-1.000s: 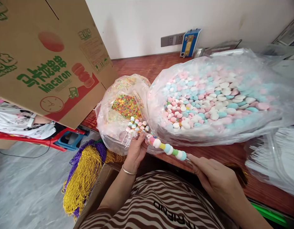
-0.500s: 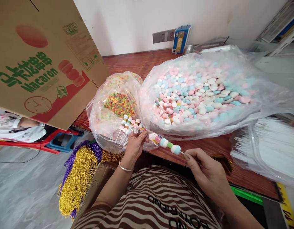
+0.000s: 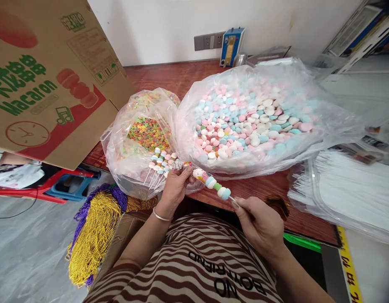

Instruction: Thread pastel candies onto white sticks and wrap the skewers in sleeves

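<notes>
My left hand (image 3: 176, 184) pinches the end of a small printed clear wrapper (image 3: 199, 174) between thumb and fingers. Leading out of it toward the right is a candy skewer (image 3: 218, 187) of blue, white and green pieces, its far end inside or behind the wrapper; I cannot tell which. My right hand (image 3: 260, 223) is closed on the skewer's thin white stick. Several finished-looking candy sticks (image 3: 161, 162) lie just beyond my left hand, on a clear bag (image 3: 114, 145) of small colourful rings.
A large clear bag (image 3: 327, 120) of pastel candies fills the table's middle. White sticks (image 3: 349, 189) in plastic lie at right. A cardboard box (image 3: 83, 54) stands at left, above gold and purple bead strings (image 3: 99, 231). A blue device (image 3: 232, 46) is by the wall.
The view has shifted, so most things appear farther left. My hands are slightly closer together, and the candy skewer sits a little nearer my left hand. Both grips stay the same.
</notes>
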`<state>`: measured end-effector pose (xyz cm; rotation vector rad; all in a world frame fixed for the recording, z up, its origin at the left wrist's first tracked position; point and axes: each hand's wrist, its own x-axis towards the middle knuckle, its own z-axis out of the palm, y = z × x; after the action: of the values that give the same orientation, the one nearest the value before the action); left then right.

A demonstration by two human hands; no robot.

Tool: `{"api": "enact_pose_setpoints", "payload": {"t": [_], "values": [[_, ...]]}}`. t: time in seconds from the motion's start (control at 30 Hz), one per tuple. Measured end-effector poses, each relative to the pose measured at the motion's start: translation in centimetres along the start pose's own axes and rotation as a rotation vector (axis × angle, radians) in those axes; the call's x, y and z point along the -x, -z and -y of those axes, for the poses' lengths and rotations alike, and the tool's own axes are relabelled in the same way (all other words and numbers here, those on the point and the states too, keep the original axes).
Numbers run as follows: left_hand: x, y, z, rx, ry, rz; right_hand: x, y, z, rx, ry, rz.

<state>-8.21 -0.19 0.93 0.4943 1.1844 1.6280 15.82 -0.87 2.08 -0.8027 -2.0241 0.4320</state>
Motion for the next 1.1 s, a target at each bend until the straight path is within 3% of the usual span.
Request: {"api": "enact_pose_setpoints", "payload": {"t": [0.2, 0.27, 0.33, 0.47, 0.67, 0.73, 0.87, 1.1], "values": [[-0.3, -0.2, 0.7, 0.066, -0.048, -0.021, 0.9, 0.1, -0.1, -0.566, -0.751, 0.197], [-0.2, -0.4, 0.6, 0.08, -0.045, -0.035, 1.2, -0.3, -0.4, -0.732, -0.877, 0.241], [-0.1, -0.7, 0.5, 0.076, -0.037, -0.038, 1.3, -0.6, -0.5, -0.791, -0.886, 0.246], [0.3, -1.1, 0.0, 0.027, -0.012, -0.032, 1.1, -0.6, -0.2, -0.541, -0.66, 0.145], [0.5, -0.7, -0.8, -0.07, 0.061, 0.029, 0.7, -0.4, -0.8, 0.141, 0.096, -0.011], [0.4, -0.6, -1.1, -0.092, 0.105, 0.061, 0.7, -0.6, -1.2, 0.266, 0.263, -0.03], [0.3, -1.0, -1.4, -0.017, 0.102, 0.083, 1.0, -1.0, -1.4, 0.339, 0.33, -0.068], [1.2, -3.2, -0.8, 0.241, 0.106, 0.13, 1.2, -1.7, -0.8, 0.369, 0.377, -0.088]]}}
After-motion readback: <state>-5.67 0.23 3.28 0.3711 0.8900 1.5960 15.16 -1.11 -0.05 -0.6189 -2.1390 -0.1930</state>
